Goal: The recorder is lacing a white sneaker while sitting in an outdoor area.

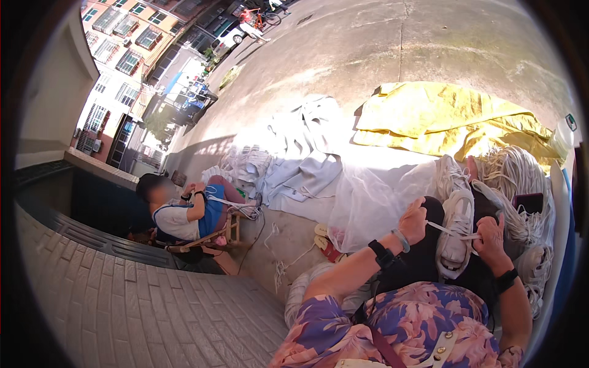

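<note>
Because the lap (418, 262) apparently steadies the white shoe (456, 248), lower right, left hand (412, 221) and right hand (489, 240) pinch a taut lace (448, 230).

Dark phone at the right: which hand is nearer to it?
Right. The right hand holds the white lace just left of the dark phone; the left hand is farther left, across the white shoe.

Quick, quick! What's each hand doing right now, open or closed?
Left hand: closed, holding white lace.
Right hand: closed, also holding white lace, beside the shoe.
</note>
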The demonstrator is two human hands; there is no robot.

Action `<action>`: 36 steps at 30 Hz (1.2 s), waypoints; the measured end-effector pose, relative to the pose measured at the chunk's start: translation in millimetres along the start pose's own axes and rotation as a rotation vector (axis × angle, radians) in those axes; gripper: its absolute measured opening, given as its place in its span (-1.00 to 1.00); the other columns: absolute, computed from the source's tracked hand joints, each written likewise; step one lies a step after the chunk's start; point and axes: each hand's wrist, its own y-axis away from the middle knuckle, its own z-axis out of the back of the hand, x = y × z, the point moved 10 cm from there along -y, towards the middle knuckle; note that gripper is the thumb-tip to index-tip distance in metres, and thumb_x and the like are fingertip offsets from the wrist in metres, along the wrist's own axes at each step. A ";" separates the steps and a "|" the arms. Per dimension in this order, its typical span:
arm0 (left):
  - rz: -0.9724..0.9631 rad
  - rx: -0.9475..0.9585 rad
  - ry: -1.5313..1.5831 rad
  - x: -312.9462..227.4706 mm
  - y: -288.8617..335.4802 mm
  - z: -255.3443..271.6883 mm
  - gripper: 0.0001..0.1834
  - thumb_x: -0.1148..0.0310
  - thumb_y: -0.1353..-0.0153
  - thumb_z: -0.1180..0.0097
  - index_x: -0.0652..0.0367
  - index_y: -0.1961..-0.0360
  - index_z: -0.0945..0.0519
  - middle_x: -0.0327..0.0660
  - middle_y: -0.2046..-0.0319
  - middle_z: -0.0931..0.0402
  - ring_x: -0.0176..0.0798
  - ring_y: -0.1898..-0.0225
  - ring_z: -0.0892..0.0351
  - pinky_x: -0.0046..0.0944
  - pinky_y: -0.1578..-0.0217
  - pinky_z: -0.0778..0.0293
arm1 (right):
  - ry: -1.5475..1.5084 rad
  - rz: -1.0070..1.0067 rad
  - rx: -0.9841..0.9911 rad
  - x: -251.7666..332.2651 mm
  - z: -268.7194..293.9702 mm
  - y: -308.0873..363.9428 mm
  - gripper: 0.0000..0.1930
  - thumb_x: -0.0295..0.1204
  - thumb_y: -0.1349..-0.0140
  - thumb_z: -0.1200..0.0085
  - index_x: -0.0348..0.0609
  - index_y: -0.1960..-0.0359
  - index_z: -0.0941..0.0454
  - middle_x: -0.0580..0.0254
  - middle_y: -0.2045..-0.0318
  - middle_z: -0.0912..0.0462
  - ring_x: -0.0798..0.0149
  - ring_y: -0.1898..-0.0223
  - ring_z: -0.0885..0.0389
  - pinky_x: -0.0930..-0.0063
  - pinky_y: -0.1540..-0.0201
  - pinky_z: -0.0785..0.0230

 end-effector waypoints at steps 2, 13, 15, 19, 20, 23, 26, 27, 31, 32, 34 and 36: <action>0.049 -0.079 0.001 43.9 6.0 21.7 -0.87 0.49 0.04 -0.04 0.33 0.54 -0.36 0.14 0.11 -0.35 0.16 0.05 -0.33 -0.10 0.05 -0.30 | 0.037 -0.040 -0.041 -12.4 11.7 6.8 -0.92 -0.50 0.13 0.08 -0.14 0.57 -0.28 0.25 0.47 -0.39 0.15 0.26 -0.41 -0.11 -0.20 0.19; -0.373 -0.030 -0.302 -70.8 -1.3 1.2 -0.73 0.41 0.15 -0.10 0.20 0.33 -0.48 -0.09 0.07 -0.34 0.03 0.00 -0.28 0.04 0.01 -0.20 | -0.232 -0.262 -0.466 -51.0 59.6 6.0 -0.91 -0.46 -0.10 0.06 -0.15 0.38 -0.48 0.16 0.45 -0.53 0.08 0.32 -0.41 0.30 0.18 -0.22; -0.498 0.036 -0.372 -82.0 -3.2 -25.6 -0.77 0.42 0.12 -0.05 0.22 0.36 -0.51 -0.10 0.13 -0.36 0.03 0.03 -0.29 0.12 0.01 -0.18 | -0.226 -0.256 -0.506 -53.7 61.8 13.0 -0.92 -0.45 -0.08 0.01 -0.14 0.40 -0.48 0.17 0.46 -0.54 0.08 0.34 -0.41 0.29 0.20 -0.22; -0.579 0.089 -0.451 -79.7 -1.5 -53.4 -0.86 0.44 0.05 0.05 0.19 0.45 -0.53 -0.17 0.32 -0.39 -0.07 0.15 -0.35 0.19 0.00 -0.17 | -0.201 -0.301 -0.534 -55.5 68.4 26.3 -0.94 -0.45 -0.05 -0.04 -0.14 0.48 -0.48 0.19 0.54 -0.52 0.09 0.41 -0.42 0.31 0.25 -0.21; -0.561 0.111 -0.456 -76.4 -2.2 -54.3 -0.87 0.45 0.04 0.06 0.17 0.48 -0.53 -0.19 0.34 -0.39 -0.09 0.17 -0.35 0.19 0.00 -0.17 | -0.210 -0.304 -0.536 -56.1 68.2 27.9 -0.94 -0.45 -0.05 -0.05 -0.14 0.50 -0.48 0.19 0.56 -0.52 0.10 0.44 -0.42 0.32 0.27 -0.21; -0.581 0.049 -0.496 -75.7 3.7 -38.8 -0.97 0.41 0.15 -0.02 0.09 0.63 -0.49 -0.23 0.42 -0.39 -0.15 0.25 -0.37 0.04 0.08 -0.21 | -0.365 -0.395 -0.475 -61.5 53.7 29.2 -0.93 -0.44 -0.06 -0.04 -0.14 0.51 -0.48 0.20 0.61 -0.49 0.13 0.48 -0.41 0.31 0.31 -0.21; -0.487 0.051 -0.547 -56.5 6.1 -11.5 -0.94 0.38 0.19 -0.04 0.10 0.65 -0.48 -0.23 0.42 -0.40 -0.15 0.29 -0.40 0.02 0.10 -0.22 | -0.248 -0.349 -0.393 -49.8 39.0 23.8 -0.95 -0.45 -0.04 -0.02 -0.13 0.51 -0.47 0.24 0.60 -0.49 0.15 0.48 -0.42 0.35 0.29 -0.24; -0.438 0.055 -0.590 -44.7 6.4 -0.9 -0.94 0.38 0.20 -0.03 0.11 0.65 -0.48 -0.23 0.43 -0.41 -0.15 0.31 -0.41 0.01 0.10 -0.22 | -0.195 -0.266 -0.350 -36.2 33.7 19.1 -0.95 -0.44 -0.02 -0.02 -0.12 0.51 -0.46 0.25 0.58 -0.49 0.15 0.47 -0.43 0.37 0.28 -0.25; -0.284 -0.067 -0.740 23.5 19.0 64.7 -0.93 0.35 0.19 -0.03 0.07 0.67 -0.50 -0.26 0.44 -0.42 -0.15 0.35 -0.40 -0.03 0.17 -0.21 | -0.174 -0.131 -0.153 -8.3 1.5 9.5 -0.89 -0.41 0.06 -0.05 -0.12 0.47 -0.46 0.23 0.52 -0.50 0.11 0.38 -0.47 0.32 0.25 -0.28; -0.193 -0.032 -0.808 48.1 21.8 77.6 -0.92 0.34 0.18 -0.02 0.07 0.66 -0.51 -0.26 0.44 -0.43 -0.15 0.36 -0.41 -0.04 0.20 -0.22 | -0.190 -0.092 -0.105 -2.8 -6.7 9.6 -0.87 -0.40 0.07 -0.06 -0.14 0.47 -0.46 0.21 0.51 -0.50 0.09 0.34 -0.48 0.29 0.24 -0.29; -0.097 0.003 -0.880 84.9 31.9 100.7 -0.91 0.33 0.17 -0.01 0.07 0.65 -0.53 -0.25 0.44 -0.44 -0.15 0.36 -0.42 -0.05 0.23 -0.24 | -0.215 -0.094 -0.063 0.5 -12.0 12.3 -0.83 -0.38 0.07 -0.05 -0.17 0.43 -0.46 0.16 0.48 -0.51 0.07 0.30 -0.50 0.26 0.22 -0.31; 0.088 0.102 -1.037 126.8 45.6 116.0 -0.86 0.30 0.13 0.00 0.07 0.60 -0.56 -0.23 0.44 -0.47 -0.14 0.34 -0.46 -0.06 0.26 -0.27 | -0.271 -0.143 -0.089 -2.5 -12.5 20.5 -0.79 -0.36 0.06 -0.06 -0.16 0.38 -0.45 0.15 0.46 -0.51 0.05 0.30 -0.49 0.25 0.23 -0.31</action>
